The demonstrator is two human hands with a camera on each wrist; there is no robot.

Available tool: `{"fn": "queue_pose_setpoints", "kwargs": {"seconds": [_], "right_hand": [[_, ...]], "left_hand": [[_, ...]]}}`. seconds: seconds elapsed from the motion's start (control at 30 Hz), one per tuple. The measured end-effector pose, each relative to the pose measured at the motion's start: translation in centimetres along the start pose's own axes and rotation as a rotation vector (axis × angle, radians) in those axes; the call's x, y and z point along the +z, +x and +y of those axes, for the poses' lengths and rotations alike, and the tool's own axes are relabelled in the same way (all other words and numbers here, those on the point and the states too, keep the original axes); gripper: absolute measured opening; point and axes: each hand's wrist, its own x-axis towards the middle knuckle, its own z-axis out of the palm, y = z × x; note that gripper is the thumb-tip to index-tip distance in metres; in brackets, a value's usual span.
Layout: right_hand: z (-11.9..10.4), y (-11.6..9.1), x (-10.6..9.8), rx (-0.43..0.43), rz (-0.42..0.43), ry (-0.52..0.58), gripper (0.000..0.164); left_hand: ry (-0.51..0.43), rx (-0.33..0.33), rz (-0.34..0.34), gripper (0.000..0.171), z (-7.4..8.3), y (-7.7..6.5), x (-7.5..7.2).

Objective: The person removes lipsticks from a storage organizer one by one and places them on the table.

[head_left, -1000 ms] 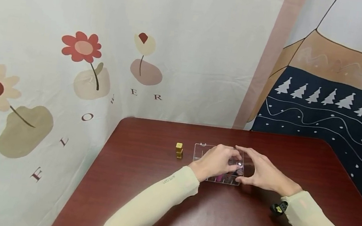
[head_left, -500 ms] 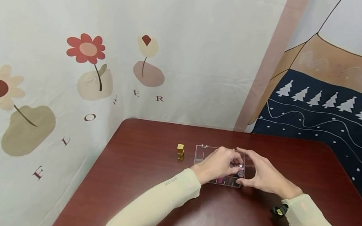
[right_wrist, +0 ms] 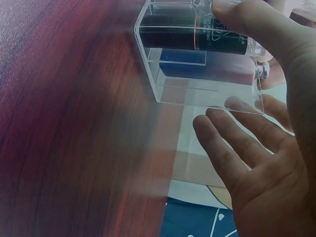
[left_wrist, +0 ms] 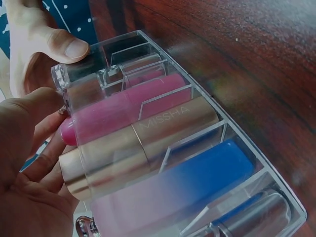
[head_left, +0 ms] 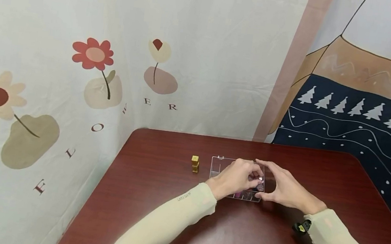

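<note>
A clear divided lipstick organizer (head_left: 211, 165) stands on the table under both hands. My left hand (head_left: 232, 178) reaches over its top and pinches the end of a lipstick tube (left_wrist: 84, 92) at the far right, partly hidden by fingers. The right hand (head_left: 284, 188) grips the organizer's right end, thumb on the near side and fingers spread along the far side. In the left wrist view, a pink tube (left_wrist: 128, 106), a gold MISSHA tube (left_wrist: 173, 123) and a pink-to-blue tube (left_wrist: 207, 173) sit in separate slots. A dark tube (right_wrist: 173, 35) shows in the right wrist view.
Left of the organizer a small gold square tube (head_left: 195, 164) stands upright on the red-brown table (head_left: 169, 216). Behind the table hangs a white curtain (head_left: 217, 59) with flower prints, and a dark blue one (head_left: 356, 121) with white trees is at right.
</note>
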Motion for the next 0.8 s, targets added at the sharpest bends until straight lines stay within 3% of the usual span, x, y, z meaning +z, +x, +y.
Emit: {"fn": "queue_pose_setpoints", "kwargs": {"seconds": [0.8], "right_hand": [[-0.2, 0.0, -0.2, 0.011, -0.017, 0.008, 0.108]], "left_hand": [[-0.018, 0.084, 0.068, 0.012, 0.5, -1.1, -1.0]]}}
